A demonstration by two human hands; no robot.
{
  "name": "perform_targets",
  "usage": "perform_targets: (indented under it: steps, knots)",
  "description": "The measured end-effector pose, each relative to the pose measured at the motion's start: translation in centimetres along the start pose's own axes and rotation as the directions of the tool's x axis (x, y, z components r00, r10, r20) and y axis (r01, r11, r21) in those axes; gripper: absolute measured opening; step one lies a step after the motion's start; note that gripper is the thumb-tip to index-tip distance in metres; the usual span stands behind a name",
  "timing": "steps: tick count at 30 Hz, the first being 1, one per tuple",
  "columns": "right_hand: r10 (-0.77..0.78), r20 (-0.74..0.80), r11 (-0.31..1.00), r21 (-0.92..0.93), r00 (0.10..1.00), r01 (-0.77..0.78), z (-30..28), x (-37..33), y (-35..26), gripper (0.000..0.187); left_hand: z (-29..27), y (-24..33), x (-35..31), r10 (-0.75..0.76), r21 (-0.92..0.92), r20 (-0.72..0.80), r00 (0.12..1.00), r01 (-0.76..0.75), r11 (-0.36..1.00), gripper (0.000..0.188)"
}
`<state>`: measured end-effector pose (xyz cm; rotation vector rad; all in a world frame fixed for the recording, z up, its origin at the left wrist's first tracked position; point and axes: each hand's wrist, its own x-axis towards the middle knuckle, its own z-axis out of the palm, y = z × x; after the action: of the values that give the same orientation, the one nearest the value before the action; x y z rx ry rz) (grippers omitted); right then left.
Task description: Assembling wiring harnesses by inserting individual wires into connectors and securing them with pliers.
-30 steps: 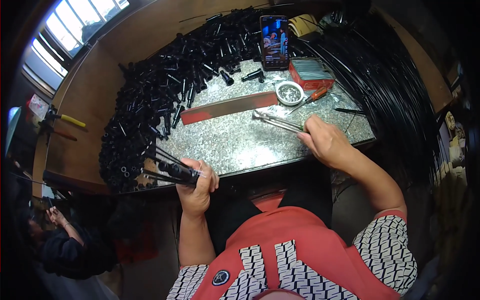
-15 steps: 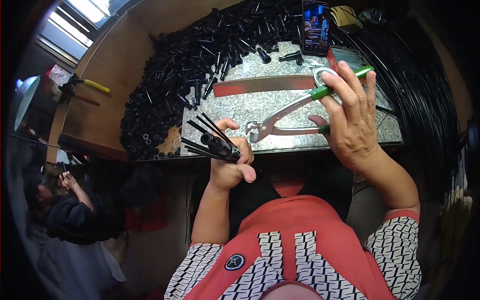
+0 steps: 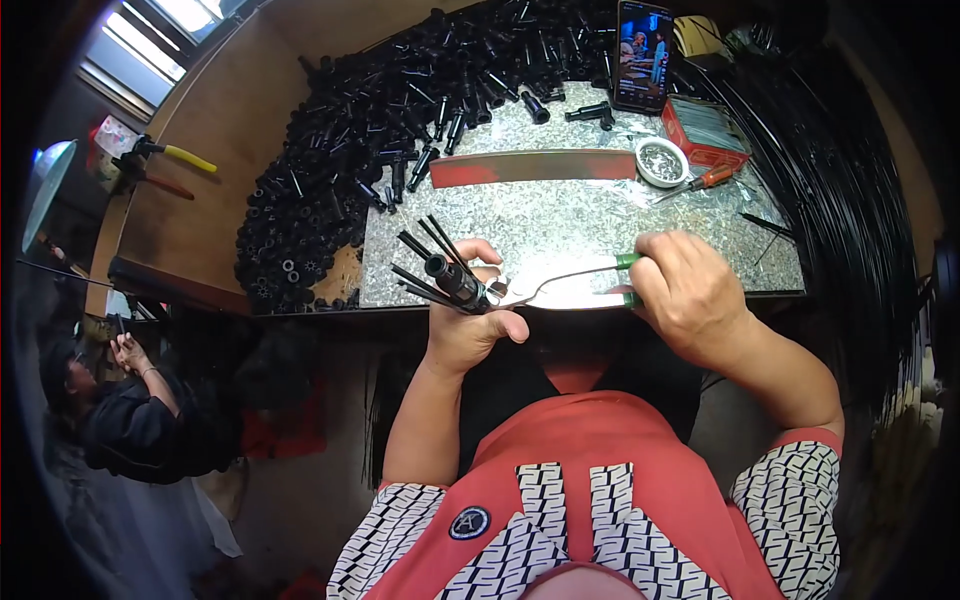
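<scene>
In the head view, our left hand (image 3: 462,338) holds a black tube (image 3: 458,284) just in front of the worktop (image 3: 520,220), near its front edge. The curled fingers are clamped on the tube, while the forefinger and thumb stand apart from each other, stretched out toward the right. Several thin black rods (image 3: 438,234) fan out beside the tube; its long axis slants from upper left, where the hollow mouth faces outward, down to lower right, into our palm.

Our right hand (image 3: 695,290) has its fingers closed round the green-gripped handles of metal pincers (image 3: 528,298), which run almost level toward the left. Their head reaches the lower-right end of the tube, between forefinger and thumb — so the two long axes meet at an angle there. The tube lies to the left of our right fingers, with the left hand nearer to it. Glare and the fingers crowd that spot; we cannot tell whether the pincers grip anything.

Beyond, on the worktop, lie a long reddish bar (image 3: 535,167), a white bowl (image 3: 640,168) and an orange-handled screwdriver (image 3: 713,177).
</scene>
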<state>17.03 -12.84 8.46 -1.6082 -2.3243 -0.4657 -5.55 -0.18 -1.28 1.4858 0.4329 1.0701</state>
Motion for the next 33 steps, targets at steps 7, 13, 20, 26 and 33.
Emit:
perform_targets:
  steps: [7,13,20,26,33]
  knots:
    - [0.018,0.211,0.905,0.412,0.977,-0.106,-0.1,-1.3,-1.1,0.023,0.7,1.4,0.6,-0.077,-0.226,0.147,0.986,0.109,0.968,0.070]
    - [-0.325,0.852,-0.127,0.390,0.410,-0.912,-0.5,-0.2,-0.9,0.036,0.4,1.2,0.4,-0.037,-0.085,0.136,0.990,0.049,0.995,0.054]
    - [0.123,0.601,0.334,0.724,0.790,-0.603,-1.1,-1.2,-1.8,0.027,0.8,2.1,0.8,-0.098,-0.159,0.055,0.994,0.106,0.982,0.051]
    - [-0.313,0.855,-0.196,0.368,0.414,-0.909,-0.4,-0.7,-1.5,0.025,-0.2,1.6,0.6,-0.008,-0.084,0.128,0.992,0.019,0.996,0.053]
    - [0.048,-0.009,0.972,0.233,0.999,-0.044,1.6,-2.0,-1.4,0.042,-0.1,1.5,0.8,-0.038,-0.074,0.044,0.998,0.041,0.996,0.049]
